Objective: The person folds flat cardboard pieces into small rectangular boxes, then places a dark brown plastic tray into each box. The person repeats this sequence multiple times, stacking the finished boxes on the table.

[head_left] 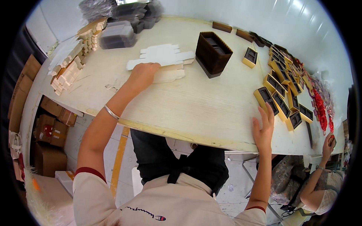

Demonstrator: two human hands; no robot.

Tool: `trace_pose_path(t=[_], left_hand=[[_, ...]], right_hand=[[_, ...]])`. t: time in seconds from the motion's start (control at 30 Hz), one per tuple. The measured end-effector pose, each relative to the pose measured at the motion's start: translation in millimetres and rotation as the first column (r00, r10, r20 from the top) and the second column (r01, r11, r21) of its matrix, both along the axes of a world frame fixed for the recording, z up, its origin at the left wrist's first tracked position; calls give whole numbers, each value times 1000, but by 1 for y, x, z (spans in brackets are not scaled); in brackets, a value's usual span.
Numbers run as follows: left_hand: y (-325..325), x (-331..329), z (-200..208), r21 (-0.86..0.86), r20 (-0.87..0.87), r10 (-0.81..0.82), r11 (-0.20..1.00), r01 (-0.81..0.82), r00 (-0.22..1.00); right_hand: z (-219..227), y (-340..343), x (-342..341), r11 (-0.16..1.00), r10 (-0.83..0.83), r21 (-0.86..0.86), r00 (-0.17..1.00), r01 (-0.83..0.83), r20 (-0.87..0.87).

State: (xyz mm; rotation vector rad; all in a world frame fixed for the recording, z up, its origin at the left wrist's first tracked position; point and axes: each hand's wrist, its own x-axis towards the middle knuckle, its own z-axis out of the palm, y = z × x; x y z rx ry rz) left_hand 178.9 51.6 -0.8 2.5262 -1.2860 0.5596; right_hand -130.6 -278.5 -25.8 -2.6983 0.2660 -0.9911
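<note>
On the table's left half, my left hand (142,77) is closed on the near edge of a flat white carton blank (160,55). Under it lies another blank, its cream side (169,74) showing; my fingertips are partly hidden. My right hand (263,127) has its fingers apart and holds nothing. Its fingertips overlap the nearest small yellow box with a dark insert (264,98); I cannot tell whether they touch. Between my hands, farther back, stands a tall stack of dark brown plastic trays (213,56).
Several yellow boxes (281,71) crowd the table's right side, beside red tassels (319,107). Stacked carton blanks (69,71) and clear plastic trays (117,35) sit at the far left. A co-worker's hand (329,145) is at the right edge. Cardboard boxes (52,128) fill a shelf below left.
</note>
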Motion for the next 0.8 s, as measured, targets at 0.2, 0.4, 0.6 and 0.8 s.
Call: trace_pose_path(t=[0.2, 0.4, 0.6, 0.8], left_hand=[[3, -8, 14, -172, -106, 50, 983, -68, 993], [14, 1, 25, -359, -572, -57, 914, -188, 818], [13, -4, 17, -432, -461, -7, 875, -217, 888], [37, 13, 44, -944, 102, 302, 330, -4, 948]], right_hand=[[3, 2, 0, 1000, -9, 17, 1000, 9, 1], [1, 1, 0, 1000, 3, 19, 1000, -3, -4], [2, -1, 3, 999, 27, 34, 1000, -27, 5], [0, -2, 3, 993, 35, 116, 999, -39, 37]])
